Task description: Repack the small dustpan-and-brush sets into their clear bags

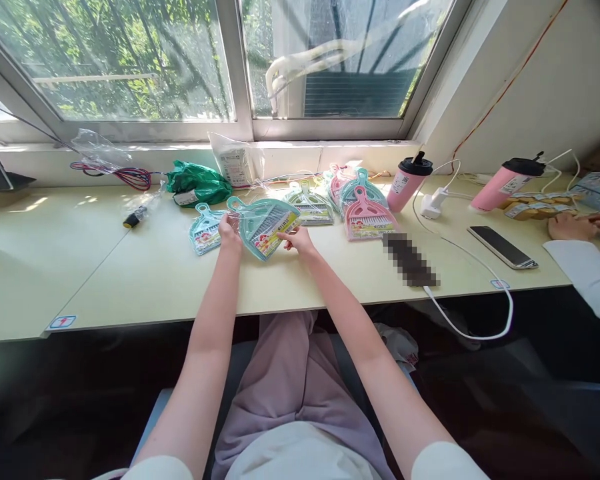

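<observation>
A wrapped teal dustpan-and-brush set (263, 223) is held tilted above the table between both hands. My left hand (229, 230) grips its left side near the handle. The fingers of my right hand (297, 239) pinch its lower right edge, by the yellow printed label. Just left of my left hand lies another teal set (205, 230). Behind my right hand rests a green set (310, 203). Farther right, a pink set (369, 217) leans in front of a teal set (363, 189), with more pink behind.
A green plastic bag (197, 183) and a clear packet (236, 163) sit by the window. A yellow-black object (135, 217) lies left. Right are pink cups (407, 183), a white charger (434, 203), its looping cable, a phone (503, 247) and another person's hands (573, 227).
</observation>
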`<state>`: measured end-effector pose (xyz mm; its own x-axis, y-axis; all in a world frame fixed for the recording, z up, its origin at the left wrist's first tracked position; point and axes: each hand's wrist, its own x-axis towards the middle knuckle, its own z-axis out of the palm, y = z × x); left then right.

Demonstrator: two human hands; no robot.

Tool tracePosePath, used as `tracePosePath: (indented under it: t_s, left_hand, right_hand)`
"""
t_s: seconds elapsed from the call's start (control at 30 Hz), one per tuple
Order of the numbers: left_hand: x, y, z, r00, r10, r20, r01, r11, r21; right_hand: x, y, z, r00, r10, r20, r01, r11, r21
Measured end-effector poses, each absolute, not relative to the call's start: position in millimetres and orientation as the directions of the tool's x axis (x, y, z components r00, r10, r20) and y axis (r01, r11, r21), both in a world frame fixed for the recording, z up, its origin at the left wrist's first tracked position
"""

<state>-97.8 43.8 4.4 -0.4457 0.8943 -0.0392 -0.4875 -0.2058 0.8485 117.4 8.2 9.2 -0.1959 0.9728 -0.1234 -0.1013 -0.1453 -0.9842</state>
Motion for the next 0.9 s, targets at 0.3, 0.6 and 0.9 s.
tracePosePath:
  t_s: [0.3, 0.6, 0.9]
  left_hand:
    - [-118.3, 7.4, 50.4, -0.569, 0.716, 0.404, 0.155, -0.389, 0.908]
    - [-132.6, -16.2, 57.0, -0.123, 0.991, 0.058, 0.168, -0.036, 0.985]
    - [-146.3, -15.7, 44.8, -0.239, 0.97, 0.047, 0.016, -0.044, 0.999]
  right_hand:
    - [140.3, 12.0, 12.9, -0.323, 0.946, -0.042, -0.077, -0.071, -0.994]
    - [151.0, 0.6, 28.9, -0.548, 0.837, 0.017, 0.005, 0.024, -1.0]
    - [177.9, 19.7, 20.4, -0.163, 0.983, 0.087, -0.108, 0.07, -0.992]
